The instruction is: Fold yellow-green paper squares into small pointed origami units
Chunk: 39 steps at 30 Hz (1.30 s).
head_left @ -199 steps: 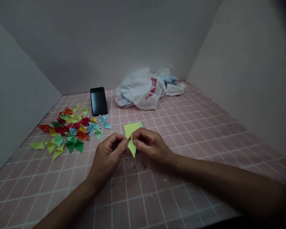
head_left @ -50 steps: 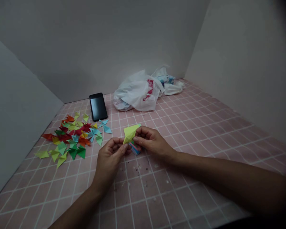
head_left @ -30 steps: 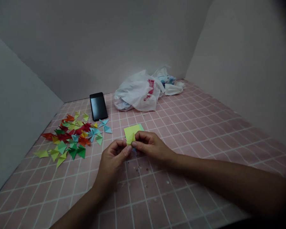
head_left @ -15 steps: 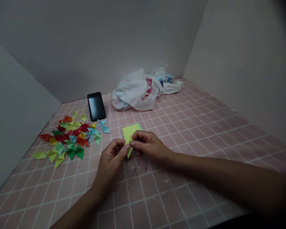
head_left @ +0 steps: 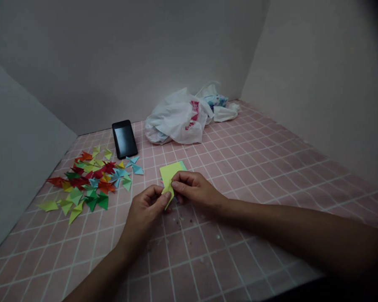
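A small folded piece of yellow-green origami paper (head_left: 168, 193) is held between my two hands, a little above the table. My left hand (head_left: 149, 207) pinches its lower left side between thumb and fingers. From the right, my right hand (head_left: 195, 191) grips its upper edge with thumb and forefinger. Just beyond my fingers lies a stack of square paper sheets (head_left: 171, 169), yellow on top with pale green showing at the right edge. My hands hide the near part of that stack.
Several folded paper pieces (head_left: 91, 176) in red, orange, yellow, green and blue lie spread at the left. Behind them is a black phone (head_left: 125, 140). A white plastic bag (head_left: 179, 119) sits by the back wall. Small specks dot the pink tiled-pattern tabletop (head_left: 189, 264).
My right thumb and forefinger have shifted up along the folded paper, so more of its lower part shows. The whole view has moved slightly.
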Motion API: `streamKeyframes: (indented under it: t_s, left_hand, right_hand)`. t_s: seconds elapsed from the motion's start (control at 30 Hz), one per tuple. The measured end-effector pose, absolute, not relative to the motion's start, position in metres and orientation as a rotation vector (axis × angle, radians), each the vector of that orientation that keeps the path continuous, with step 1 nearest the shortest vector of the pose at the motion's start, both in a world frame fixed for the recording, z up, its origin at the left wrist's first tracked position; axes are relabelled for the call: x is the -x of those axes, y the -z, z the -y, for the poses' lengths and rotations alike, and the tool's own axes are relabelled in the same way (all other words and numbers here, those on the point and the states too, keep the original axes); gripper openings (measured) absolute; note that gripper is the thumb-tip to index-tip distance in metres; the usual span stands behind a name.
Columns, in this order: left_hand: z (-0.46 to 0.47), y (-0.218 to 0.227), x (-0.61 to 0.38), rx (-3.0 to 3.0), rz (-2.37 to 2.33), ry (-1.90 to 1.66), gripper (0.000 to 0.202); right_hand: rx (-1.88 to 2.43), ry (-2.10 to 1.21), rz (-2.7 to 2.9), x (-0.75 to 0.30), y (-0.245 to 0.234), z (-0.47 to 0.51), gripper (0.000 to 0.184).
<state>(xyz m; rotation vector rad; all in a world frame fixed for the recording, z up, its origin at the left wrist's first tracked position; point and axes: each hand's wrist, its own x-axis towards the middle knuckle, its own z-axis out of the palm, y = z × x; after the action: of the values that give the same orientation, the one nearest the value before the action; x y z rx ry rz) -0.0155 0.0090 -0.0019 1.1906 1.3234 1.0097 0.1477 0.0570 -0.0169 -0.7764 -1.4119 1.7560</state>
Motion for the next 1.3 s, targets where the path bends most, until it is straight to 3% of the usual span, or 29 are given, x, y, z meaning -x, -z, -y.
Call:
streamKeyframes:
  t_s: [0.1, 0.3, 0.9, 1.13, 1.3]
  left_hand:
    - [-0.008, 0.001, 0.015, -1.257, -1.361, -1.004, 0.022]
    - [-0.007, 0.001, 0.015, -1.345, -1.402, -0.982, 0.019]
    - [-0.01, 0.004, 0.016, -1.191, -1.347, -0.964, 0.032]
    - [-0.01, -0.002, 0.017, -1.319, -1.41, -1.033, 0.029]
    - [-0.012, -0.005, 0.02, -1.558, -1.451, -0.987, 0.028]
  right_hand:
    - [0.77, -1.76, 1.416, -0.148, 0.016, -0.057, 0.032]
    - [0.807, -1.709, 1.452, -0.148, 0.014, -0.058, 0.024]
    - [0.952, -1.309, 1.612, -0.15, 0.012, -0.053, 0.031]
    - [0.901, -1.444, 1.523, -0.15, 0.012, -0.055, 0.031]
    - [0.832, -1.421, 1.751, -0.153, 0.009, -0.06, 0.025]
